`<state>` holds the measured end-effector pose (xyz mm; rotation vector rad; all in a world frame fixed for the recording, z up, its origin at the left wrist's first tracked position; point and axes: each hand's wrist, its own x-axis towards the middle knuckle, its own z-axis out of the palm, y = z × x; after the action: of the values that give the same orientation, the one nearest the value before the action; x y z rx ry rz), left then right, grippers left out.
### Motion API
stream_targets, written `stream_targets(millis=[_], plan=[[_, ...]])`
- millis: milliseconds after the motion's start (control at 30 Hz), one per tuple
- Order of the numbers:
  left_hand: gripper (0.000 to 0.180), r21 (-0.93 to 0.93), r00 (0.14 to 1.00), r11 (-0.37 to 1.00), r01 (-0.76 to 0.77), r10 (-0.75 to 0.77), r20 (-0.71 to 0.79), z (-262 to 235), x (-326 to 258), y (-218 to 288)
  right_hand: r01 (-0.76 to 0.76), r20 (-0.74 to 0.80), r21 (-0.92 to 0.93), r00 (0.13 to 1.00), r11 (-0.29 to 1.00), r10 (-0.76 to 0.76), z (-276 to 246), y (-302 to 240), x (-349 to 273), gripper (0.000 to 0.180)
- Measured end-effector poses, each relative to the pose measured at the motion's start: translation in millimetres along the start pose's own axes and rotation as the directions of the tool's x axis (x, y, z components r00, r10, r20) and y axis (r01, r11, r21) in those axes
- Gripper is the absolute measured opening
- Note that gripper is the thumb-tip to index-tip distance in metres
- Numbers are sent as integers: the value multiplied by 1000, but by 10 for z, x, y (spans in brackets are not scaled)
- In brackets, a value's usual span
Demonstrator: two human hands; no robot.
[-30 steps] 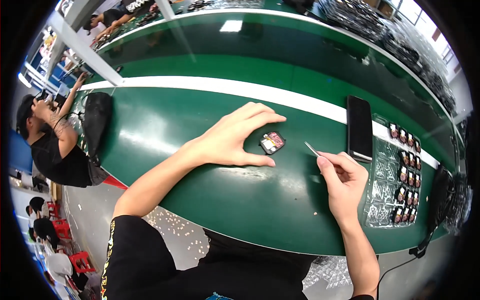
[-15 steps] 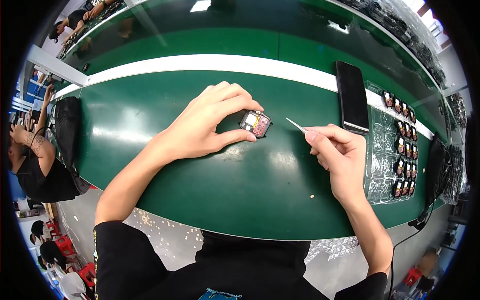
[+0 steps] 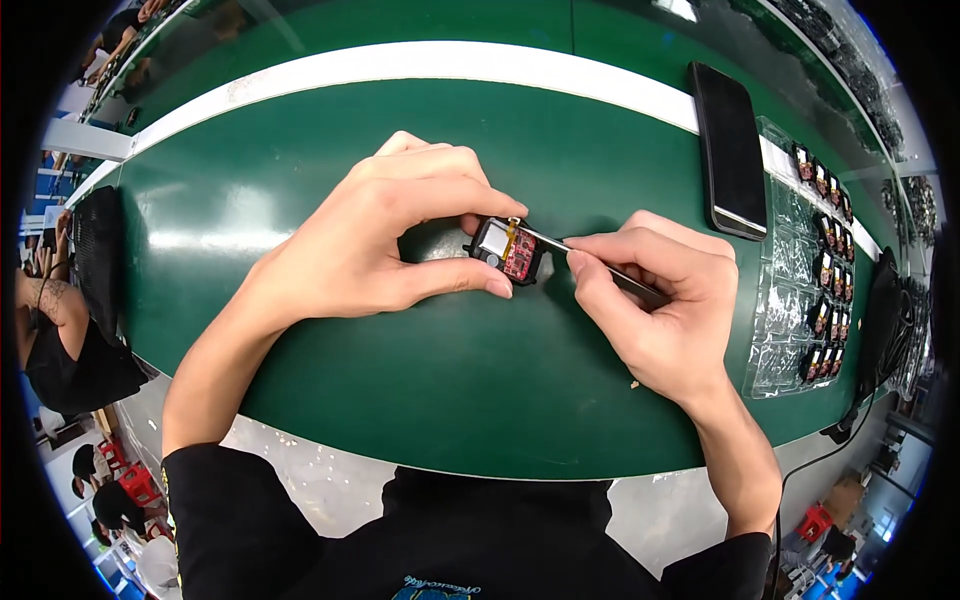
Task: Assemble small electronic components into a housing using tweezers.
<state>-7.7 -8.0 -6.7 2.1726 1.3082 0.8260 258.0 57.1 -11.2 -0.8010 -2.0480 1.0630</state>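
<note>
Between the thumb and fingers of my left hand [image 3: 400, 225] is an opened smartwatch body [image 3: 512, 250], held by its edges. Inside its black case show a silver battery block, a strip of yellow tape and a red circuit board. My right hand [image 3: 665, 290] is closed around a pair of slim metal tweezers [image 3: 600, 268]. Their tip reaches the upper part of the watch body, by the end of the yellow tape. Whether the tip pinches anything is too small to tell.
A black phone [image 3: 728, 150] lies at the back right. Beside it a clear plastic tray [image 3: 780, 300] holds several similar watch bodies [image 3: 822, 320]. Black mesh bags [image 3: 97, 270] sit at the left end of the green table [image 3: 430, 400]. Another person [image 3: 60, 320] sits at the left.
The tweezers have moved left onto the watch body, having been apart from it. My left hand has tilted the watch body slightly. The whole view has shifted a little.
</note>
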Motion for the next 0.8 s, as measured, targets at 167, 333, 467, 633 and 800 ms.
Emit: stream_targets(millis=[167,333,467,633,800], plan=[[55,1,1000,1000,-2,2,5,1,16,-3,35,-2,-52,999,998,-35,6,16,0,7],[58,49,1000,998,-25,26,-10,10,17,-7,39,-11,-49,999,998,-39,9,9,-11,7],[57,5,996,996,87,-87,-25,13,38,72,103,-52,-79,993,992,-107,-6,29,-32,12],[52,25,997,997,69,-68,-46,23,41,52,202,-28,-214,977,956,-213,-19,17,-48,20],[52,26,996,997,72,-71,-48,19,47,46,269,-38,-260,957,927,-288,11,42,-41,23]])
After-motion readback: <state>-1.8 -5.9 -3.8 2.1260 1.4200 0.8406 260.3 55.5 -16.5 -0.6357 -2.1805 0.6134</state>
